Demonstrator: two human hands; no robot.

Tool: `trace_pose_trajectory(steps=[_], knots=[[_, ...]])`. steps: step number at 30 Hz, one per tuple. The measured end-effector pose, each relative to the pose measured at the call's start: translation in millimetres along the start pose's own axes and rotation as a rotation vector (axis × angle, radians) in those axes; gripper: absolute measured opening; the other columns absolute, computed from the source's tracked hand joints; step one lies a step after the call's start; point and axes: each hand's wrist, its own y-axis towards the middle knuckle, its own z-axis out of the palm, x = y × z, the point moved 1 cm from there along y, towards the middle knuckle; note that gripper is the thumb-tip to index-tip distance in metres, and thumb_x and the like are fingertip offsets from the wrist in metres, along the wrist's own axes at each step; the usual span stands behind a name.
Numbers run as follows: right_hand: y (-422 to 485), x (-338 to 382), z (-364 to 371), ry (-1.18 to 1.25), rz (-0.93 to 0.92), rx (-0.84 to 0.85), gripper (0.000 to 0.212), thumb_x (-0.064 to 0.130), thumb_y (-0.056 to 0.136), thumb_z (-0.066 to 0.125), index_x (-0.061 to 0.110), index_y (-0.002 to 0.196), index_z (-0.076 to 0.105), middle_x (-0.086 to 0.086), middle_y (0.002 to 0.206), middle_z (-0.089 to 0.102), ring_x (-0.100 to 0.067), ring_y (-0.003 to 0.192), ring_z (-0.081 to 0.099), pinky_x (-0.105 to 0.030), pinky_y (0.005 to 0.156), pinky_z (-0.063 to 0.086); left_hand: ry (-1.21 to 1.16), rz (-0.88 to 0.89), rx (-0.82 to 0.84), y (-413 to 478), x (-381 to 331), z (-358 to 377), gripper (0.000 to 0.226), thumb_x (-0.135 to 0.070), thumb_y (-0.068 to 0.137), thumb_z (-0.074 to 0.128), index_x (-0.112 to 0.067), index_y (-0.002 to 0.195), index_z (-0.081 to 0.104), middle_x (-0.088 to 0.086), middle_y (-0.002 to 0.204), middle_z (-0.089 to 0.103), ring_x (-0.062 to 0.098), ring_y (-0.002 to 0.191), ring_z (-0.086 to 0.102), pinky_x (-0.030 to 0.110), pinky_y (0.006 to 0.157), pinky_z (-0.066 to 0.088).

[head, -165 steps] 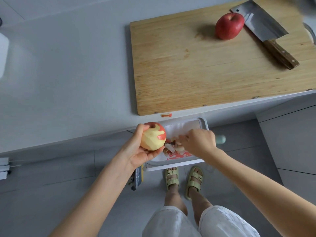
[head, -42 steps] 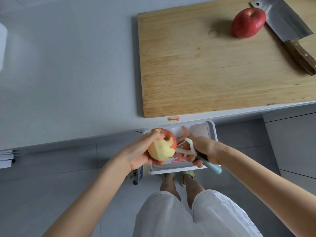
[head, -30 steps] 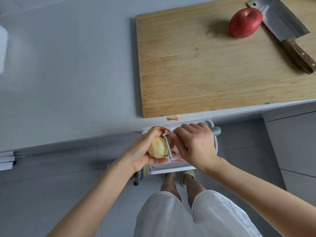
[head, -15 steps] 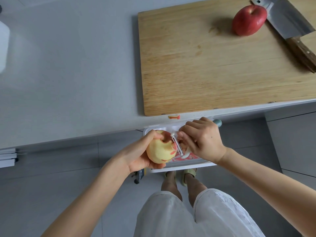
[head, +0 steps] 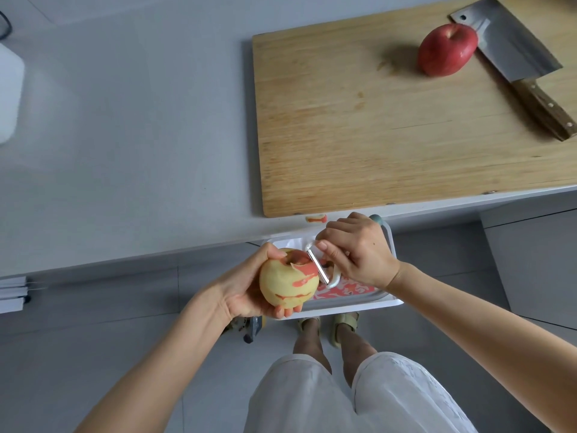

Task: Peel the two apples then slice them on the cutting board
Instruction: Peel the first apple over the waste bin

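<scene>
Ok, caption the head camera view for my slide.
Left hand holds a mostly peeled apple, right hand holds a peeler against it; an unpeeled apple and a cleaver lie on the cutting board.

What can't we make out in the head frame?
Head view only:
- peeler handle: mostly inside right hand.
- held apple: underside covered by left hand, leftover skin unknown.
- board: cut by right edge.
- white object, counter left: cut by left edge, unidentifiable.
</scene>
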Motion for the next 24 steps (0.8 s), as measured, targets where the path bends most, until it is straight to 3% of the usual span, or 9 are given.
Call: trace_pose_trajectory(steps=[4,10,14,16,18,21,24], knots=[[-2,-1,0,-0.012,0.017,0.004,0.052,0.034,0.099,0.032,0.008,0.07,0.067,0.0,0.059,0.061,-0.021,0.049,0.055,-0.031,0.049,0.04,-0.005,-0.023,0.024,1,1,0,0.066,-0.033,0.037,0.089,0.006,0.087,0.071,0.024,0.077,0.063,0.03,0.06,0.061,0.024,0.041,0.05],[-7,-3,3,-0.078,0.106,0.034,0.048,0.034,0.097,0.037,0.01,0.067,0.065,0.001,0.051,0.056,-0.021,0.044,0.051,-0.027,0.047,0.039,0.021,0.024,-0.083,5,-1,-2,0.067,-0.039,0.051,0.071,0.006,0.099,0.06,0.024,0.076,0.062,0.028,0.062,0.06,0.024,0.041,0.049],[-22,-16,5,-0.213,0.217,0.115,0.042,0.026,0.089,0.045,0.012,0.05,0.049,0.0,0.04,0.046,-0.023,0.036,0.041,-0.022,0.044,0.028,0.095,0.076,0.039,1,-7,7,0.058,-0.036,0.05,0.08,-0.002,0.095,0.069,0.022,0.081,0.065,0.03,0.066,0.062,0.025,0.044,0.05],[-33,-20,6,-0.262,0.321,0.15,0.041,0.029,0.086,0.042,0.014,0.05,0.052,0.001,0.041,0.052,-0.021,0.037,0.047,-0.021,0.047,0.025,0.117,0.132,0.064,0,-13,13,0.052,-0.036,0.049,0.083,-0.009,0.092,0.072,0.022,0.084,0.067,0.031,0.067,0.064,0.026,0.046,0.05],[-38,-18,11,-0.392,0.458,0.269,0.038,0.032,0.086,0.036,0.018,0.058,0.058,0.002,0.052,0.06,-0.02,0.048,0.055,-0.023,0.049,0.023,0.15,0.182,-0.008,1,-17,15,0.051,-0.035,0.055,0.075,-0.012,0.1,0.066,0.021,0.083,0.067,0.03,0.065,0.065,0.027,0.047,0.05],[-38,-23,14,-0.464,0.732,0.614,0.037,0.032,0.097,0.032,0.022,0.078,0.061,0.002,0.071,0.062,-0.02,0.067,0.057,-0.027,0.054,0.032,0.239,0.202,-0.131,3,-16,14,0.049,-0.035,0.062,0.069,-0.015,0.106,0.057,0.017,0.081,0.069,0.027,0.064,0.065,0.028,0.049,0.052],[-36,-25,13,-0.243,0.988,0.751,0.03,0.023,0.101,0.029,0.016,0.097,0.058,0.001,0.066,0.046,-0.017,0.065,0.056,-0.024,0.055,0.038,0.292,0.244,-0.199,5,-16,11,0.044,-0.033,0.07,0.064,-0.017,0.11,0.057,0.012,0.085,0.071,0.023,0.07,0.067,0.03,0.053,0.054]])
